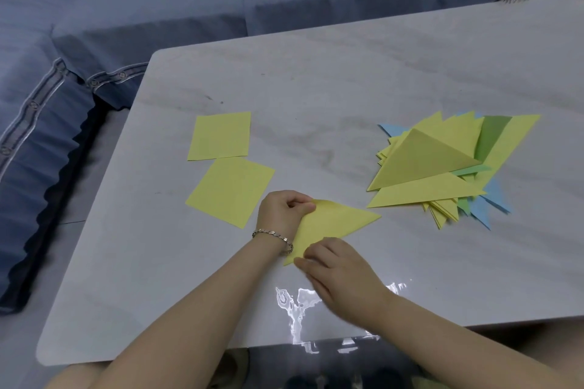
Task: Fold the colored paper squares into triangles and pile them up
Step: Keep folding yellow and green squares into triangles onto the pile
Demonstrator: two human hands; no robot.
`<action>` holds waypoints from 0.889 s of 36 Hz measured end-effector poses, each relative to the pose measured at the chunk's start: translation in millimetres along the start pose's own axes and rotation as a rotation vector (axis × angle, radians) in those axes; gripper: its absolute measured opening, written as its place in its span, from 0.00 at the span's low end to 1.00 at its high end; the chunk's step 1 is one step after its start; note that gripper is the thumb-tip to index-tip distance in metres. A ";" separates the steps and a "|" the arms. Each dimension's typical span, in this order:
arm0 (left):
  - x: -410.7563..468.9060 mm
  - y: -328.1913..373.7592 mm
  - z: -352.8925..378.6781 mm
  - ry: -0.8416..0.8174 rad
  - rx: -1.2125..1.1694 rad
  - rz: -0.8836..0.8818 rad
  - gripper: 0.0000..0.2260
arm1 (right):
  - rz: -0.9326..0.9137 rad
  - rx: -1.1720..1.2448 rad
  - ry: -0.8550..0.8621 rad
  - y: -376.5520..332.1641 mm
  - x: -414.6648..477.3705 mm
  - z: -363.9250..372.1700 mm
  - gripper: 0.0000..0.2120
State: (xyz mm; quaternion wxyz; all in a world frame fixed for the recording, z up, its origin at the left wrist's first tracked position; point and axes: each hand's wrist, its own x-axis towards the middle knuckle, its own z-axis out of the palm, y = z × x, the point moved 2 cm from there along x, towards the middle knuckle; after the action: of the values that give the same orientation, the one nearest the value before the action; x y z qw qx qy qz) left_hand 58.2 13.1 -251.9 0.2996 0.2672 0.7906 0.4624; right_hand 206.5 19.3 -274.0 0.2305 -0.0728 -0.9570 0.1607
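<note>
Head view. A folded yellow triangle [339, 221] lies on the white table [316, 79] near its front edge, under both hands.

Left hand [282, 215] (bracelet [271, 235] at the wrist): fingers curled, thumb pinching the triangle's upper corner.

Right hand [336, 268]: fingers fairly straight and close together, pressing the lower corner; slightly blurred.

Two flat yellow squares [230, 191] lie to the left. The pile of triangles [442, 164] lies to the right, apart.

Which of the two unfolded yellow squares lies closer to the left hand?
The tilted square, its right edge beside the left hand; the other square lies farther back, behind it.
</note>
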 end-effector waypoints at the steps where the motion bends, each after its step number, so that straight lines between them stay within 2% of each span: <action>1: 0.1 -0.3 -0.1 -0.001 -0.002 0.004 0.02 | -0.007 0.002 0.001 -3.8 1.1 2.9 0.10; 13: -0.4 0.0 -1.1 -0.017 0.001 0.021 0.06 | -0.011 -0.022 -0.019 -5.8 -3.3 3.5 0.12; 16: -0.8 0.4 -1.4 -0.014 0.004 0.016 0.07 | 0.014 -0.069 -0.008 -5.7 -6.9 -1.0 0.21; 18: -1.4 0.7 -1.5 -0.018 0.005 0.014 0.07 | 0.044 -0.102 -0.007 -5.2 -8.6 -5.0 0.25; 24: -2.9 2.4 -2.2 -0.016 0.001 0.012 0.05 | 0.168 -0.180 -0.023 1.5 -12.7 -12.7 0.27; 32: -5.0 4.2 -2.5 -0.004 0.013 0.015 0.05 | 0.391 -0.265 0.009 52.4 -31.2 -49.5 0.27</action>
State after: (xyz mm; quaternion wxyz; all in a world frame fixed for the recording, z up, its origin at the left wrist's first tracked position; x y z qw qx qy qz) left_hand 60.4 9.9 -246.1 0.2962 0.2760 0.7909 0.4588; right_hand 260.5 75.4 -263.2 0.1875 -0.2869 -0.9364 0.0751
